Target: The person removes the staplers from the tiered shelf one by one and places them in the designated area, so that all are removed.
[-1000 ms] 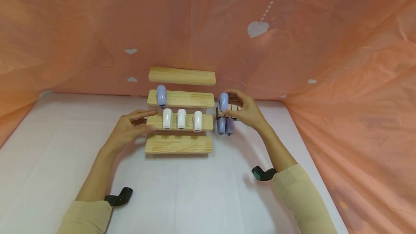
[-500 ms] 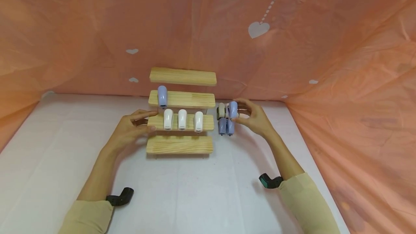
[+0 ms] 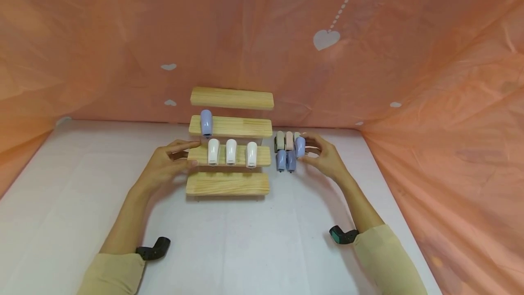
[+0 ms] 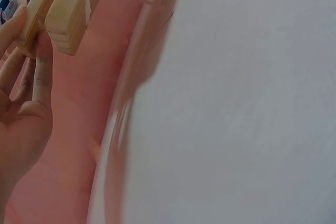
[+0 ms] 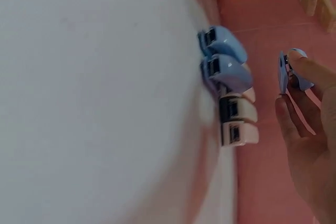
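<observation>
A stepped wooden display rack (image 3: 227,186) has several plank tiers. My left hand (image 3: 163,164) pinches the left end of the third plank from the top, its fingers also visible around the wood (image 4: 37,17) in the left wrist view. Three white staplers (image 3: 231,151) stand on that plank; a blue stapler (image 3: 206,123) sits at the left of the plank above. To the right of the rack, my right hand (image 3: 326,157) pinches a small blue stapler (image 3: 300,147) between thumb and fingers. In the right wrist view this stapler (image 5: 303,81) is held clear of the group.
Two more blue staplers (image 3: 286,161) stand in the front row on the white table (image 3: 245,245), beside the rack's right end. Behind them are a beige stapler (image 3: 280,140), a pink one (image 3: 289,140) and others partly hidden by my right hand. An orange curtain (image 3: 229,35) hangs behind.
My right hand, with the blue stapler, has moved right and then slightly down toward me, uncovering the beige and pink staplers. My left hand has stayed on the plank.
</observation>
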Tool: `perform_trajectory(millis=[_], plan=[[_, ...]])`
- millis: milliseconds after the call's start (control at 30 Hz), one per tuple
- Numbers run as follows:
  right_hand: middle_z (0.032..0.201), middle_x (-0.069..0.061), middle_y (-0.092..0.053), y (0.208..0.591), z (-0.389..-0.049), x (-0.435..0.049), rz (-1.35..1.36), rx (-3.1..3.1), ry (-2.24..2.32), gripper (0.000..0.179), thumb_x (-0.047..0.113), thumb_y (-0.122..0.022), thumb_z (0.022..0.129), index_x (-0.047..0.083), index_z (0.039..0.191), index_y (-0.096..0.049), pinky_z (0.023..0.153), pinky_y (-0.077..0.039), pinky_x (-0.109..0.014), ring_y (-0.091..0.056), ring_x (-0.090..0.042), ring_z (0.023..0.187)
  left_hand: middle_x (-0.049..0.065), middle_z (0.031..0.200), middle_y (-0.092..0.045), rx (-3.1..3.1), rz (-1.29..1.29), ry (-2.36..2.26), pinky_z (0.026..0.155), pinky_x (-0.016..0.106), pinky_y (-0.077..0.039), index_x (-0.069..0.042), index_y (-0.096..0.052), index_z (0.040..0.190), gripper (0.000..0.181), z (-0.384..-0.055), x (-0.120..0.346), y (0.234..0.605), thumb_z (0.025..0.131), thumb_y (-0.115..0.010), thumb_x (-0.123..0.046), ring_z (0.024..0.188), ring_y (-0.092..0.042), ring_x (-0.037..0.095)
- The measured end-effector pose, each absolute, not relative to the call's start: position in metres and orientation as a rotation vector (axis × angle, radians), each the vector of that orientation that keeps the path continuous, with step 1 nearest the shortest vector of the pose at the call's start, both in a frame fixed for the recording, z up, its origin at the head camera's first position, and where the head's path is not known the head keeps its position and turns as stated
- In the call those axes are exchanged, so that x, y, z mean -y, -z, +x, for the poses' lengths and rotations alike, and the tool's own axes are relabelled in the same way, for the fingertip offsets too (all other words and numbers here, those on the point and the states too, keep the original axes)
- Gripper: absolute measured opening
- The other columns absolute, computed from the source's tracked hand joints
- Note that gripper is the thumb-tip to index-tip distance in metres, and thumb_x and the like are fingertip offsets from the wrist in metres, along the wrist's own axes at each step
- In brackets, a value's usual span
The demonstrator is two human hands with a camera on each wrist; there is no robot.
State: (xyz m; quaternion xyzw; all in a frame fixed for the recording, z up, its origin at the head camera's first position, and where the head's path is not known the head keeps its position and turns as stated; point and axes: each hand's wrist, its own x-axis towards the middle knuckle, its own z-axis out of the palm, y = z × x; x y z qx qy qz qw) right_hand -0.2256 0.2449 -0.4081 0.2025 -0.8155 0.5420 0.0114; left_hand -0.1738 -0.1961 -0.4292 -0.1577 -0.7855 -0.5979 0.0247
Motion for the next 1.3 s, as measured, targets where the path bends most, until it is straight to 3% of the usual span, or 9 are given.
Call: perform_trajectory(millis=[300, 633, 933, 1300], plan=[[0.130, -0.028, -0.057, 0.424, -0.223, -0.257, 0.568, 2.621, -1.705, 0.067, -0.012, -0.076, 0.078, -0.003, 0.139, -0.051, 0.098, -0.051, -0.047, -0.058, -0.043, 0.117, 0.010, 0.124, -0.059, 2.435, -0.501, 1.846, 0.090, 0.017, -0.050, -0.001, -0.063, 0.132, 0.049, -0.174, 0.197, 0.429, 0.087, -0.078, -0.010, 0.107, -0.059, 0.015], [0.128, -0.025, -0.060, 0.440, -0.224, -0.264, 0.526, 2.702, -1.607, 0.066, -0.006, -0.080, 0.077, 0.002, 0.137, -0.054, 0.094, -0.054, -0.032, -0.061, -0.039, 0.115, 0.010, 0.123, -0.059, 2.439, -0.487, 1.839, 0.089, 0.017, -0.051, -0.002, -0.062, 0.133, 0.049, -0.173, 0.197, 0.431, 0.087, -0.077, -0.010, 0.105, -0.060, 0.015], [0.128, -0.026, -0.059, 0.451, -0.226, -0.262, 0.539, 2.761, -1.559, 0.065, -0.006, -0.080, 0.078, 0.000, 0.137, -0.054, 0.098, -0.052, -0.044, -0.061, -0.041, 0.115, 0.010, 0.123, -0.059, 2.417, -0.480, 1.871, 0.091, 0.017, -0.050, -0.001, -0.062, 0.133, 0.050, -0.172, 0.196, 0.431, 0.087, -0.078, -0.010, 0.107, -0.059, 0.014], [0.129, -0.026, -0.058, 0.455, -0.225, -0.261, 0.576, 2.765, -1.499, 0.066, -0.008, -0.080, 0.077, -0.005, 0.136, -0.052, 0.099, -0.051, -0.044, -0.061, -0.041, 0.113, 0.010, 0.124, -0.059, 2.430, -0.478, 1.870, 0.093, 0.017, -0.049, -0.003, -0.062, 0.134, 0.049, -0.174, 0.196, 0.431, 0.088, -0.078, -0.013, 0.110, -0.057, 0.015]])
